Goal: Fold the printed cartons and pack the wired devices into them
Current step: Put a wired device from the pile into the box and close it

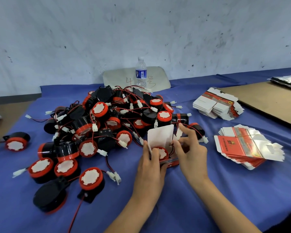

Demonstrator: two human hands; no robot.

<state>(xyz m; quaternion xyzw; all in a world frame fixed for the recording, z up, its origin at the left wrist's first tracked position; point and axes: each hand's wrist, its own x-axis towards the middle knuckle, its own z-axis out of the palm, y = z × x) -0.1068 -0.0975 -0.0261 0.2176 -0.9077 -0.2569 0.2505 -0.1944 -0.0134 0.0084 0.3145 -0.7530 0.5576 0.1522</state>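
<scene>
On the blue surface (183, 207), the heap of wired devices (107, 118) lies beyond both hands, with the flat cartons (242, 148) stacked to its right. Between the hands stands one folded carton (160, 137), mouth up, its tall flap upright on the far side. The left hand (149, 165) grips the carton's left wall with curled fingers. The right hand (191, 152) pinches at its right edge, apparently a side flap. One device (162, 153) sits inside. Its wire (171, 145) trails rightward, so the right hand looks best placed to tuck it in.
</scene>
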